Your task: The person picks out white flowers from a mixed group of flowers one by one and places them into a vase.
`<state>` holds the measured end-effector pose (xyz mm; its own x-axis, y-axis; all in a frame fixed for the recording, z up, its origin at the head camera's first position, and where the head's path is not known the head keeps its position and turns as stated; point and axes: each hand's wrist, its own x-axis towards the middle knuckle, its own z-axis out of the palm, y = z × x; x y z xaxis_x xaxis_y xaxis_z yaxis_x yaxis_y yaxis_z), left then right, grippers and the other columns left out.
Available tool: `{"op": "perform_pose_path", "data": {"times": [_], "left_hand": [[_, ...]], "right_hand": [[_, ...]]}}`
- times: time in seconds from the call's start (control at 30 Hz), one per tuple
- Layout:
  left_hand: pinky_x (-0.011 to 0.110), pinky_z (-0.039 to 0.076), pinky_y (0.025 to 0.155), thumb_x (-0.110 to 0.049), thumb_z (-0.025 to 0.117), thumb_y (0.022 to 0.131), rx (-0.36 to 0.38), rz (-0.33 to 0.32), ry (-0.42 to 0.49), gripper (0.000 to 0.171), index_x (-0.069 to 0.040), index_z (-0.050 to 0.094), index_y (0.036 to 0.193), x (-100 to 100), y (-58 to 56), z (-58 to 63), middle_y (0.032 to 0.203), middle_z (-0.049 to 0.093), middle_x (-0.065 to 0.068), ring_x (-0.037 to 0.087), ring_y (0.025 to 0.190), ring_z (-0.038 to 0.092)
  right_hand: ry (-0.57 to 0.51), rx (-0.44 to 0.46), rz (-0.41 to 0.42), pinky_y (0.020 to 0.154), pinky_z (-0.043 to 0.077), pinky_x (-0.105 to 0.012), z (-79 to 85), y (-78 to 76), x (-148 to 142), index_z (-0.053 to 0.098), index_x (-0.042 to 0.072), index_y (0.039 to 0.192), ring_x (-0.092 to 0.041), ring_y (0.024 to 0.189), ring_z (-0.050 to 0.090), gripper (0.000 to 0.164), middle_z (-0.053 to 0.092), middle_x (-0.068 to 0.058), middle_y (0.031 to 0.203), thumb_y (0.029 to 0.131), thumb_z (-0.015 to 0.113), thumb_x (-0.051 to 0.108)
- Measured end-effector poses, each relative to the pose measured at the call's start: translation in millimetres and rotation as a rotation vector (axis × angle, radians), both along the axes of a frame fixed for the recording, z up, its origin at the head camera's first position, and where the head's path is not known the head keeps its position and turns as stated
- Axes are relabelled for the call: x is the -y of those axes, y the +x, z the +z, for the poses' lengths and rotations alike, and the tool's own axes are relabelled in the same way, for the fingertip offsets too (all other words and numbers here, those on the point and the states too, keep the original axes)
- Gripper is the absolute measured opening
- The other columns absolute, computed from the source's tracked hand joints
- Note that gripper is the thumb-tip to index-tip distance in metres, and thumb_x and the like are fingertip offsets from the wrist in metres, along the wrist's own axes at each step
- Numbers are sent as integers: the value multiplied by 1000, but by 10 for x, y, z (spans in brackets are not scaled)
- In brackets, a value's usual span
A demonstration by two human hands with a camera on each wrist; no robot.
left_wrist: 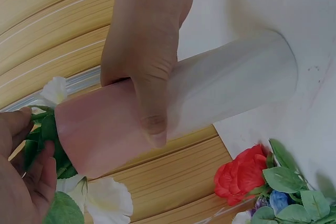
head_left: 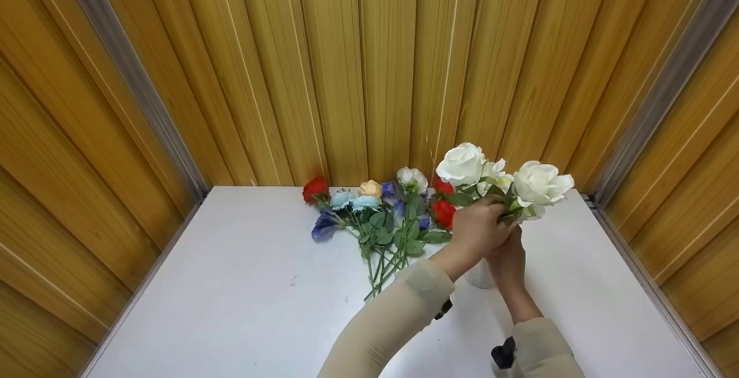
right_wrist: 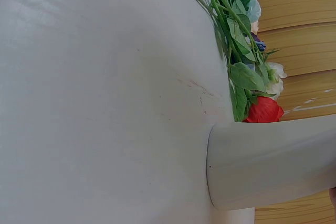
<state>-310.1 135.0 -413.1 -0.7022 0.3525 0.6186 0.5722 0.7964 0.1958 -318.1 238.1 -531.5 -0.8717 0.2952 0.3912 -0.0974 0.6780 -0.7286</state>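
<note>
A tall vase, white below and pink at the top, stands on the table. White roses with green leaves rise from its mouth. My right hand grips the upper part of the vase, its thumb across the pink band in the left wrist view. At the rim, my left hand holds the leafy stems of the white roses between fingers and thumb. In the head view both hands hide most of the vase. Only its lower part shows in the right wrist view.
Left of the vase lies a pile of artificial flowers on the white table: red roses, light blue blooms, a purple-blue flower and a white one. Their stems point toward me. Wood-patterned panels enclose the table.
</note>
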Motion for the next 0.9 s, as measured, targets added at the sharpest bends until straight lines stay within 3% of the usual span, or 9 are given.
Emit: {"op": "perform_pose_path", "data": {"times": [0.13,0.27,0.4,0.57,0.77,0.9], "left_hand": [[15,55,65,-40,78,89,-16,-25,1,17,-27,83,98,63,9,20,112,77,-16,4,85,75],[14,56,68,-37,77,90,-54,-70,29,14,-25,82,96,199,38,135,112,77,-14,4,86,75],[10,55,72,-28,76,93,-82,-154,55,11,-21,82,98,377,59,279,109,78,-10,3,91,75],[11,55,72,-23,75,94,-91,-257,113,10,-17,82,98,611,99,393,98,80,-6,5,86,75],[16,55,67,-22,74,94,-108,-258,105,10,-16,81,96,951,101,428,91,80,-4,8,77,74],[18,56,66,-21,74,95,-44,-218,103,11,-14,81,96,1201,50,384,91,80,-1,11,76,74]], "right_hand": [[-19,1,-10,100,50,-61,-17,-7,7,27,-13,148,-51,123,57,71,46,-37,144,90,66,0],[-90,50,9,104,48,-60,1,-20,1,25,-10,151,-48,128,55,81,43,-34,149,90,72,10],[-242,106,56,110,45,-54,36,-16,-21,19,-2,158,-41,138,49,91,38,-27,158,91,75,25],[-282,97,46,113,41,-54,25,-13,-11,20,-3,157,-43,141,47,92,40,-29,156,90,75,29],[-282,66,21,115,39,-56,12,-22,13,24,-5,154,-46,140,47,92,44,-33,151,88,78,28],[-302,74,27,116,38,-56,28,-19,4,25,-5,153,-45,140,46,90,44,-32,151,88,78,28]]}}
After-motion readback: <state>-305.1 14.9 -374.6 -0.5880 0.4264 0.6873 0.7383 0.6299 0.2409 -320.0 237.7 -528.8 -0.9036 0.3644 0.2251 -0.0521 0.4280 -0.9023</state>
